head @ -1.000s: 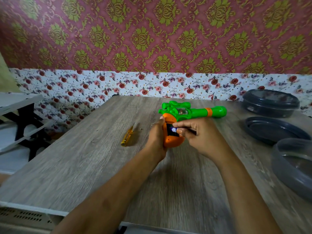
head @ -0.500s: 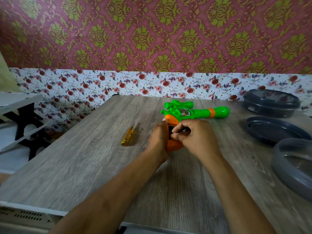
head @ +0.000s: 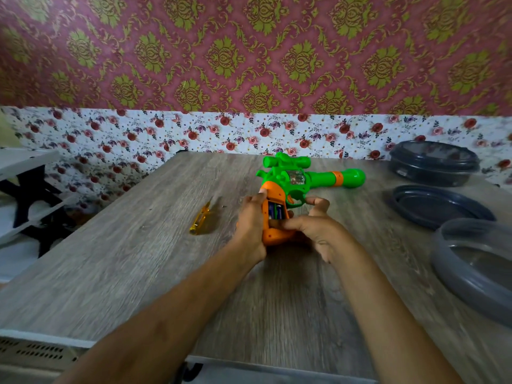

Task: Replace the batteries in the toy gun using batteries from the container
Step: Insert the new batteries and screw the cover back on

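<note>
A green toy gun (head: 302,177) with an orange grip lies on its side on the wooden table (head: 138,259), barrel pointing right. The grip's battery compartment is open, and blue batteries (head: 276,211) sit inside it. My left hand (head: 250,225) clasps the grip from the left, thumb on its upper edge. My right hand (head: 321,228) holds the grip from the right and below, with a finger across the lower end of the compartment and the thumb raised near the trigger guard.
A yellow-handled screwdriver (head: 200,218) lies left of the gun, with a tiny dark screw (head: 224,206) beside it. At the right stand a dark lidded container (head: 435,163), a loose dark lid (head: 440,205) and a grey round container (head: 471,268). A white shelf (head: 25,162) stands off the table's left edge.
My right hand's fingers have left the compartment and slid down to the grip's lower side, uncovering the batteries inside. The gun has shifted slightly; my left hand keeps its hold.
</note>
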{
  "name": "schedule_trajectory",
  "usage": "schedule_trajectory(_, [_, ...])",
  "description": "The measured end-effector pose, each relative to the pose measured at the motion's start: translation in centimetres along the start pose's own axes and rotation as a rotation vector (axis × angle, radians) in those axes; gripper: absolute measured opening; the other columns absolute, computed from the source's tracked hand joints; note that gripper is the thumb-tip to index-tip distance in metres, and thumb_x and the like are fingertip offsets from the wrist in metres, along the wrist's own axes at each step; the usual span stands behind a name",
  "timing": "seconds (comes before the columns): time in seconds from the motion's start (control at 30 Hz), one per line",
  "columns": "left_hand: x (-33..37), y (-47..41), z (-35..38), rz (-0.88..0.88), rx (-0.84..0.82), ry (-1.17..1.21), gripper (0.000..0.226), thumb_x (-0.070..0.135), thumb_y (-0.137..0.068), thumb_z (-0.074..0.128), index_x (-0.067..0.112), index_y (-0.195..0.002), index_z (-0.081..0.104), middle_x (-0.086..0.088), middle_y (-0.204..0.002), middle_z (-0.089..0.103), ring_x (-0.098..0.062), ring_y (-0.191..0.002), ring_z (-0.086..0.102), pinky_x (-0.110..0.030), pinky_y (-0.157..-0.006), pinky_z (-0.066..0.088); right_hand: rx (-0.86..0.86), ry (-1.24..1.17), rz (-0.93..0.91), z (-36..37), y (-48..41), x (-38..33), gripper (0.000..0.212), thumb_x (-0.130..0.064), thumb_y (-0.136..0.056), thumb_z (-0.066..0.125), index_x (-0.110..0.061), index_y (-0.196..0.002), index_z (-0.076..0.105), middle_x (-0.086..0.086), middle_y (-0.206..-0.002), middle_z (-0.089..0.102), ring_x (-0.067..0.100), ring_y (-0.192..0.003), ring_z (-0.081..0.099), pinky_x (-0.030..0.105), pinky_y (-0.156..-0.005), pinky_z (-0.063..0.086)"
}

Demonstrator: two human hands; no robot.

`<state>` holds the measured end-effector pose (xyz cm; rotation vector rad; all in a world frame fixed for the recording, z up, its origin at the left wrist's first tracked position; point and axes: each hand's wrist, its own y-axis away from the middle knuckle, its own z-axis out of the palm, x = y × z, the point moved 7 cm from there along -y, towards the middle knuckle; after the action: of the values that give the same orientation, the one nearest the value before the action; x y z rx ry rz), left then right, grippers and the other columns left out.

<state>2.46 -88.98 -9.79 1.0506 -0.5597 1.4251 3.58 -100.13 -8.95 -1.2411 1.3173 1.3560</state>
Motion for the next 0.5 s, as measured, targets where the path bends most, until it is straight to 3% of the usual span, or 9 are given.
schedule_trajectory(0.07, [0.5, 0.1, 0.3, 0.032, -0.038, 0.011, 0.040, 0.034, -0.096, 0.046, 0.008, -0.127, 0.046, -0.019, -0.099, 0.064, -0.020, -0.055, 0.069, -0.031, -0.048, 0.057, -0.029, -0.058, 0.036, 0.1, 0.0, 0.3, 0.073, -0.002, -0.068, 0.076, -0.024, -0.111, 0.022, 0.006, -0.099, 0.051, 0.021, -0.090, 0.057, 0.035, -0.074, 0.050])
schedule_trajectory(0.17, [1.2, 0.5, 0.7, 0.093, -0.067, -0.025, 0.039, 0.035, -0.096, 0.046, 0.008, -0.124, 0.049, -0.020, -0.112, 0.063, -0.024, -0.074, 0.069, -0.035, -0.060, 0.059, -0.071, -0.232, 0.078, 0.3, -0.1, 0.2, 0.062, -0.009, -0.072, 0.075, -0.019, -0.114, 0.031, 0.007, -0.092, 0.058, 0.018, -0.079, 0.059, 0.031, -0.065, 0.051])
schedule_trajectory(0.27, [1.5, 1.0, 0.7, 0.145, -0.058, -0.163, 0.022, 0.035, -0.096, 0.047, 0.017, -0.106, 0.053, -0.017, -0.113, 0.061, -0.029, -0.094, 0.064, -0.040, -0.075, 0.055, -0.144, -0.310, 0.099, 0.7, -0.4, 0.0, 0.055, -0.035, -0.068, 0.074, -0.013, -0.115, 0.055, 0.012, -0.106, 0.063, 0.024, -0.099, 0.061, 0.040, -0.090, 0.051])
schedule_trajectory(0.33, [1.7, 1.3, 0.9, 0.187, -0.050, -0.244, 0.018, 0.033, -0.096, 0.048, 0.018, -0.104, 0.051, -0.012, -0.104, 0.062, -0.024, -0.087, 0.063, -0.034, -0.071, 0.055, -0.141, -0.372, 0.101, 0.7, -0.7, 0.2, 0.061, -0.041, -0.065, 0.072, -0.012, -0.117, 0.059, 0.013, -0.114, 0.063, 0.027, -0.109, 0.058, 0.044, -0.100, 0.046])
schedule_trajectory(0.4, [2.4, 1.2, 1.0, 0.269, -0.042, -0.352, 0.015, 0.029, -0.096, 0.048, 0.015, -0.102, 0.051, -0.010, -0.096, 0.060, -0.020, -0.080, 0.060, -0.028, -0.065, 0.051, -0.098, -0.386, 0.099, 0.5, -1.1, 0.5, 0.044, -0.035, -0.079, 0.066, -0.011, -0.115, 0.059, 0.010, -0.106, 0.065, 0.025, -0.101, 0.060, 0.042, -0.093, 0.049])
schedule_trajectory(0.5, [3.6, 0.9, 0.7, 0.340, -0.028, -0.582, 0.018, 0.031, -0.094, 0.053, 0.014, -0.090, 0.058, -0.008, -0.086, 0.058, -0.020, -0.076, 0.057, -0.025, -0.062, 0.044, -0.115, -0.461, 0.107, 0.5, -1.5, 0.8, 0.019, -0.024, -0.088, 0.057, -0.012, -0.101, 0.061, 0.005, -0.080, 0.068, 0.019, -0.080, 0.062, 0.032, -0.070, 0.054])
